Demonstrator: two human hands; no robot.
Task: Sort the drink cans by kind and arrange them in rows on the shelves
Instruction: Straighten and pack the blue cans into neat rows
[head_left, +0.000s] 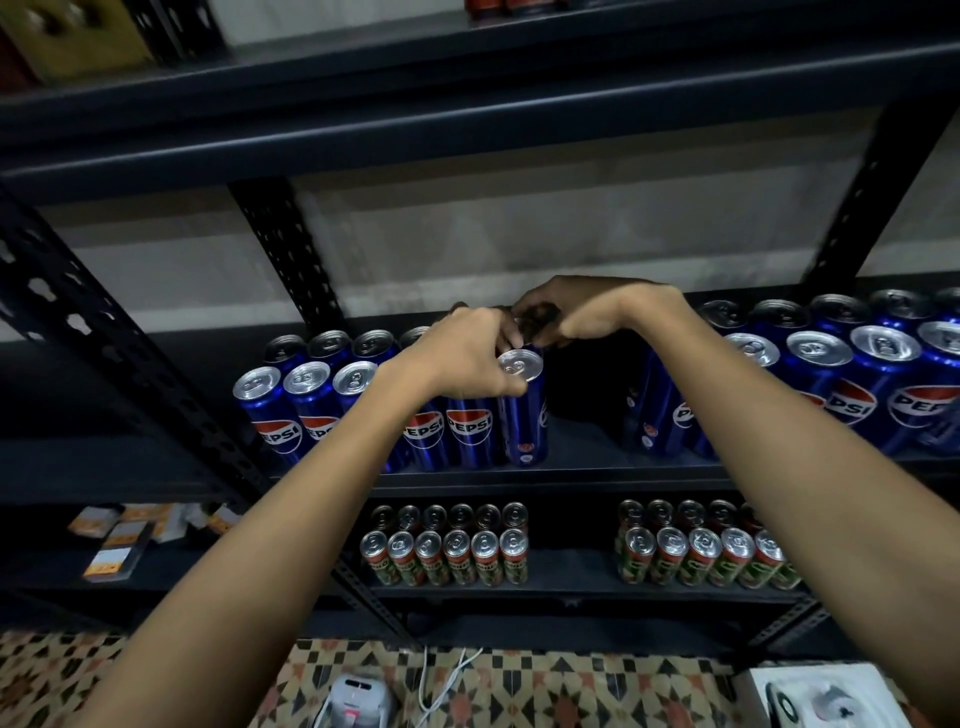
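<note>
At the centre of the frame the person is setting a tall blue aluminium Pepsi can (522, 410) at the right end of the left-hand block of blue Pepsi cans (311, 405) on the dark metal middle shelf (571, 480). To do this step well, I would keep the can upright, slide it snug against its neighbour so the front row stays straight, and turn it so the logo faces forward like the others; at present its logo looks turned to the side. An open gap lies between this block and the right-hand block of blue Pepsi cans (841, 384), so the row should grow rightward into it.

The left hand (462, 353) comes in from the lower left; its fingers and thumb are curled round the top rim of the can, pinching it from above. The right hand (576, 312), just right of centre and slightly further back, has its fingers bent down toward a can top in the rear row; shadow and blur hide whether they actually grip anything, so I cannot tell.

Below, on the lower shelf (571, 592), short red-and-green cans (452, 556) stand in two tidy groups.
</note>
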